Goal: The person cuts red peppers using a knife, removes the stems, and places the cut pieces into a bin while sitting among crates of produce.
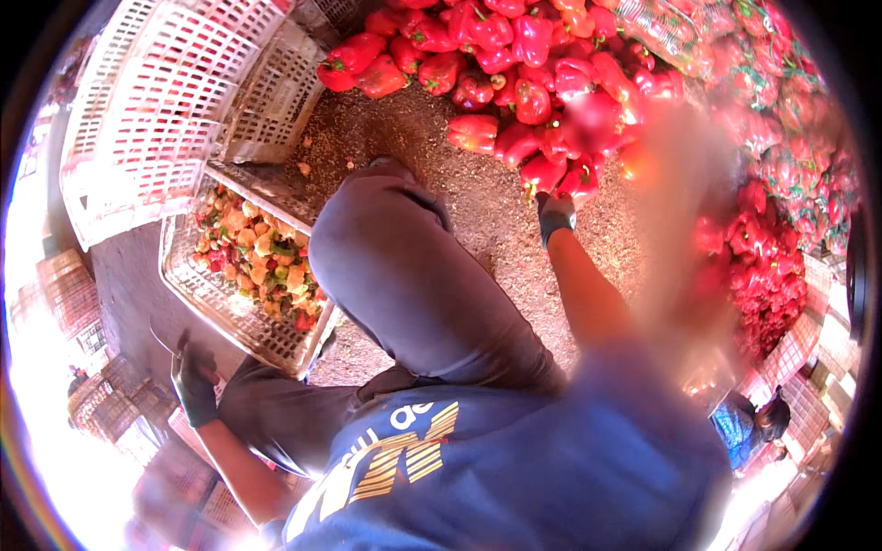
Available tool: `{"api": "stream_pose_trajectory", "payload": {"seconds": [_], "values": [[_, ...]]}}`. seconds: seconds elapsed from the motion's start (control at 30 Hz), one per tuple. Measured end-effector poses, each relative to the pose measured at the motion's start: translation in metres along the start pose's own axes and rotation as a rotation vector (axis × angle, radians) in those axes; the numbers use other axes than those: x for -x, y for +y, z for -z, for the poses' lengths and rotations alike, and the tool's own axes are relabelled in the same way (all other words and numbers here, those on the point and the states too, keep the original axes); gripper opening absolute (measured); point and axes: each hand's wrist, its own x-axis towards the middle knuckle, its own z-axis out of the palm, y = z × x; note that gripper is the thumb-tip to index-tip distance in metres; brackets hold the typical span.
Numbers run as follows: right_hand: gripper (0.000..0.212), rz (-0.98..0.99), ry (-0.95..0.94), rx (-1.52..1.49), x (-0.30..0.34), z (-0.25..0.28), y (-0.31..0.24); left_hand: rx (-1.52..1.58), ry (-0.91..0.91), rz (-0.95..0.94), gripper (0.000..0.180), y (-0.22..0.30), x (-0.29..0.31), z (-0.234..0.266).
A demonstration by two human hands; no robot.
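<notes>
My left hand (195,378), in a dark glove, is out at the left beside my knee. Its fingers are closed round a knife whose thin curved blade (163,338) points up and away. Farther right, my right hand (557,217), also gloved, reaches to the near edge of a heap of red bell peppers (533,101). Its fingers are closed on a red bell pepper (580,178), partly hiding its near end. Between my left hand and the heap stands a white plastic crate (253,329) holding cut pepper tops and scraps (262,253).
White slotted crates (152,101) stand at the far left. Net bags of red peppers (781,119) are piled on the right, with another pepper heap (763,266) nearer. My bent leg (404,266) lies between my hands. Another person (740,427) is at the lower right.
</notes>
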Motion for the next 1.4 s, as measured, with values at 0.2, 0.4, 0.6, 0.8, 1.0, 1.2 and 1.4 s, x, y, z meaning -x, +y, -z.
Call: {"api": "stream_pose_trajectory", "payload": {"seconds": [0.2, 0.4, 0.6, 0.8, 1.0, 1.2, 1.4], "values": [[0.071, -0.203, 0.090, 0.178, -0.022, 0.021, -0.005, 0.054, 0.140, 0.007, 0.053, -0.018, -0.021, 0.022], [0.081, -0.231, 0.060, 0.062, -0.038, 0.035, 0.008, 0.163, 0.071, 0.096, 0.050, -0.032, -0.056, 0.058], [0.101, -0.157, -0.004, 0.049, -0.076, 0.025, 0.034, 0.123, 0.102, 0.146, 0.048, -0.037, -0.049, 0.056], [0.103, 0.079, -0.074, 0.268, -0.119, 0.027, 0.008, -0.077, 0.110, 0.023, 0.044, -0.041, -0.039, 0.060], [0.095, -0.070, 0.061, -0.166, -0.181, -0.033, 0.089, -0.080, 0.047, 0.029, 0.043, -0.051, -0.063, 0.055], [0.066, 0.008, -0.188, 0.295, -0.112, 0.022, 0.055, 0.091, 0.036, 0.049, 0.045, -0.045, -0.034, 0.066], [0.047, -0.409, -0.211, -0.686, -0.073, 0.058, 0.039, -0.010, 0.079, -0.177, 0.042, -0.035, -0.046, 0.041]]}}
